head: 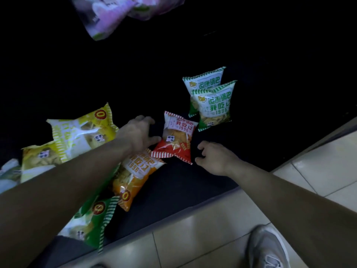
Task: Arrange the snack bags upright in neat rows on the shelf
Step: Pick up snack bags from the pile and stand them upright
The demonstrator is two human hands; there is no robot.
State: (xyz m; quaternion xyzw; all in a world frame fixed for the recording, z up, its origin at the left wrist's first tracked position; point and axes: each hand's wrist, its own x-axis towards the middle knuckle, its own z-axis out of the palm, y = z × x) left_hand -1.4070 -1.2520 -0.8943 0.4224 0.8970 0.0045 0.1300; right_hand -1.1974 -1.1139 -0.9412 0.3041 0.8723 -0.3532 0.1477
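Two green snack bags [214,105] stand upright, one behind the other, on the dark bottom shelf [189,182]. A red snack bag [176,137] leans upright in front of them. My left hand [139,133] is spread just left of the red bag, thumb touching its lower left edge. My right hand [214,156] hovers with curled fingers just right of that bag, not gripping it. An orange bag [133,176] lies flat under my left forearm. Yellow bags [81,132] and a green bag [92,225] lie flat at the left.
A purple bag [112,14] hangs from the level above at the top. The shelf's front edge runs diagonally; pale floor tiles [202,229] lie below it. My grey shoe [268,246] stands on the tiles at the lower right. The shelf's back is dark.
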